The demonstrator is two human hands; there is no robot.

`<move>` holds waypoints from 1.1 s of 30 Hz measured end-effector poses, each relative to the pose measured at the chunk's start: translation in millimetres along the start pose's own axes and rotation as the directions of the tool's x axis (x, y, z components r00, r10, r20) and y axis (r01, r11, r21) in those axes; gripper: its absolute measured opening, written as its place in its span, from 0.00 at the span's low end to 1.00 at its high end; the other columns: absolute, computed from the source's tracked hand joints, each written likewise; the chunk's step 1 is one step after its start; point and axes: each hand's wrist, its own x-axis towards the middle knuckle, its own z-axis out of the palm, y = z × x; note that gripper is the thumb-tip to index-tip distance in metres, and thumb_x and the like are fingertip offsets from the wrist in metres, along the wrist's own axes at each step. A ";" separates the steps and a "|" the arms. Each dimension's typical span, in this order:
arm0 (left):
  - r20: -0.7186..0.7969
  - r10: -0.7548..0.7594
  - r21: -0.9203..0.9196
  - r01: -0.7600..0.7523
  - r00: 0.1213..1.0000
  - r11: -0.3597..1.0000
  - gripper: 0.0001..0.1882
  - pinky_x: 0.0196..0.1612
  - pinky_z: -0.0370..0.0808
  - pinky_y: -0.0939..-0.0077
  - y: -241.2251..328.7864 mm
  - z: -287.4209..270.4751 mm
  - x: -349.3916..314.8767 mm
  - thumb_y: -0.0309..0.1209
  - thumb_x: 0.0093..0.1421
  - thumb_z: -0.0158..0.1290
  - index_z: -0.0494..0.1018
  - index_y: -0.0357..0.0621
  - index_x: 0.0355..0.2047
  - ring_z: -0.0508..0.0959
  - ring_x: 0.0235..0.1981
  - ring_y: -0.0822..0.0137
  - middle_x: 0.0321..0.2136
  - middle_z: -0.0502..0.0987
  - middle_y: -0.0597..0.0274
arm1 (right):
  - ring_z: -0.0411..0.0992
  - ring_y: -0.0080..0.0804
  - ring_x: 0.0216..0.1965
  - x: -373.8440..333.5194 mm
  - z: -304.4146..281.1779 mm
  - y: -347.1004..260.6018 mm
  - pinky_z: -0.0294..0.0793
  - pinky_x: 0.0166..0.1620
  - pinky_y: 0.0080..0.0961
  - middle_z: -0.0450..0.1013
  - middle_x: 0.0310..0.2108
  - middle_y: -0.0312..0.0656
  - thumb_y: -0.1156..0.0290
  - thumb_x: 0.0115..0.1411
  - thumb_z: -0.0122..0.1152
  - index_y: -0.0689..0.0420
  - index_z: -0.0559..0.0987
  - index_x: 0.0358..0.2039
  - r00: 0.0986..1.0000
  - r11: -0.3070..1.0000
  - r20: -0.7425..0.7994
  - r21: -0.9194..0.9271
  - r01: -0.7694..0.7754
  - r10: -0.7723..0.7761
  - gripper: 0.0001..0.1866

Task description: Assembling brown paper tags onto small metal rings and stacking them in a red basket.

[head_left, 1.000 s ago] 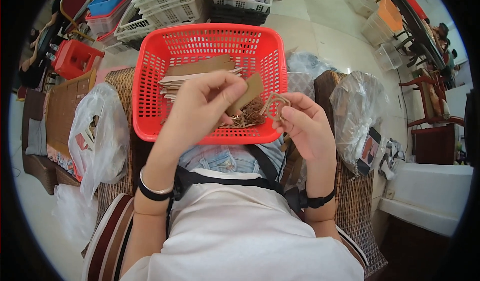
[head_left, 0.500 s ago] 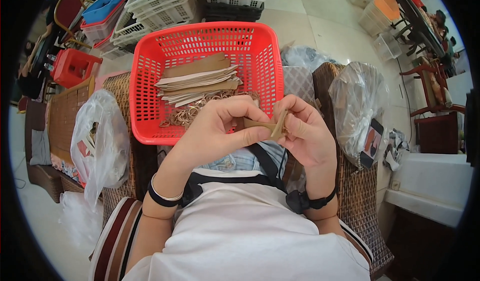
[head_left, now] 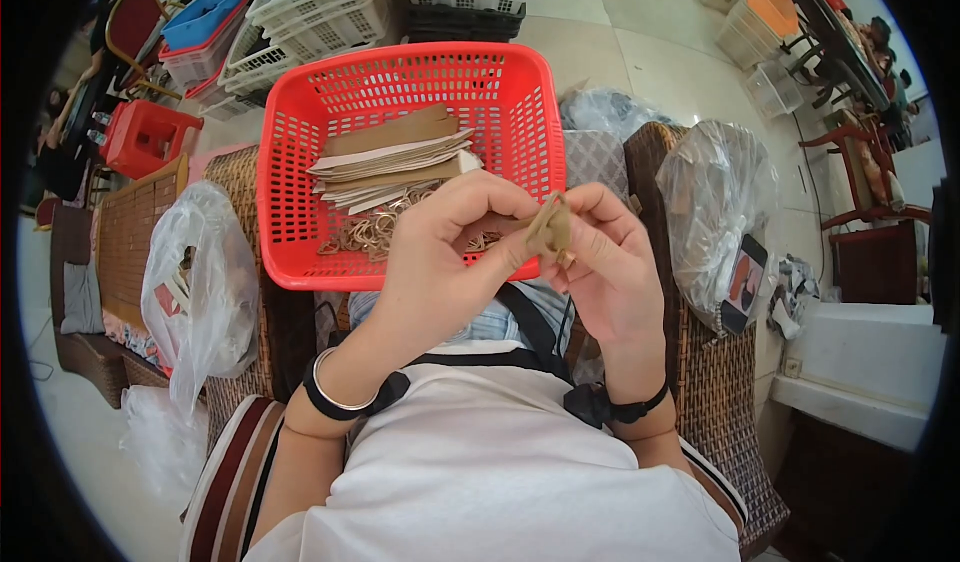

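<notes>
My left hand (head_left: 445,252) and my right hand (head_left: 608,262) meet over the near rim of a red plastic basket (head_left: 300,152) on my lap. Both pinch one small folded piece of brown paper (head_left: 550,227) between their fingertips. Inside the basket lies a stack of flat brown paper pieces (head_left: 390,162), with a tangle of tan rubber bands (head_left: 375,230) in front of it. A black band is on each wrist.
A clear plastic bag (head_left: 195,292) hangs on the wicker armrest at my left, another bag (head_left: 715,212) sits at my right beside a phone (head_left: 742,282). White and blue crates (head_left: 300,12) stand on the floor beyond. A red stool (head_left: 140,137) is far left.
My hands have drawn back from inside the basket toward my chest, bringing the small brown paper piece with them; both now pinch it together, folded.
</notes>
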 end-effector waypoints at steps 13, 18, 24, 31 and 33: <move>-0.044 0.235 0.392 -0.200 0.971 0.898 0.05 0.41 0.77 0.77 -1.3 1.1 -3.8 0.18 0.54 0.56 0.69 0.34 0.27 0.77 0.39 0.68 0.41 0.72 0.53 | 0.71 0.16 0.30 -8.8 9.5 -0.6 0.76 0.31 0.14 0.72 0.31 0.36 0.82 0.56 0.60 0.64 0.73 0.38 0.994 0.929 -0.044 -0.363 0.073 -0.095 0.10; 0.099 0.439 0.727 -0.367 0.893 0.581 0.06 0.46 0.72 0.68 -3.4 -0.6 -1.4 0.21 0.54 0.55 0.68 0.38 0.27 0.75 0.39 0.61 0.47 0.69 0.53 | 0.72 0.18 0.29 -6.3 0.7 8.0 0.76 0.31 0.14 0.73 0.30 0.39 0.83 0.56 0.59 0.65 0.72 0.38 0.975 0.881 -0.038 -0.437 0.180 -0.218 0.08; -0.061 0.359 0.238 -0.336 0.931 0.912 0.05 0.50 0.69 0.69 -10.2 -11.5 -0.9 0.24 0.59 0.52 0.66 0.38 0.30 0.69 0.49 0.63 0.50 0.66 0.49 | 0.72 0.17 0.26 4.1 -8.3 1.1 0.75 0.29 0.13 0.74 0.27 0.37 0.80 0.57 0.60 0.64 0.72 0.36 0.968 0.907 -0.108 -0.385 0.168 -0.225 0.07; -0.025 0.211 0.366 -0.188 0.977 0.911 0.13 0.40 0.77 0.77 -6.3 4.6 -6.1 0.22 0.53 0.60 0.72 0.34 0.39 0.77 0.38 0.70 0.37 0.75 0.58 | 0.74 0.20 0.28 -3.0 -3.1 4.1 0.76 0.32 0.15 0.75 0.30 0.39 0.80 0.56 0.61 0.64 0.73 0.39 0.990 0.935 -0.045 -0.336 0.109 -0.132 0.11; -0.081 0.194 0.307 -0.160 0.978 0.938 0.11 0.38 0.78 0.78 -14.5 4.3 -7.9 0.21 0.53 0.59 0.73 0.35 0.38 0.77 0.36 0.71 0.34 0.75 0.60 | 0.74 0.21 0.29 -2.3 -9.0 1.0 0.77 0.33 0.16 0.75 0.31 0.39 0.80 0.55 0.61 0.64 0.73 0.41 0.998 0.957 -0.006 -0.286 0.057 -0.061 0.13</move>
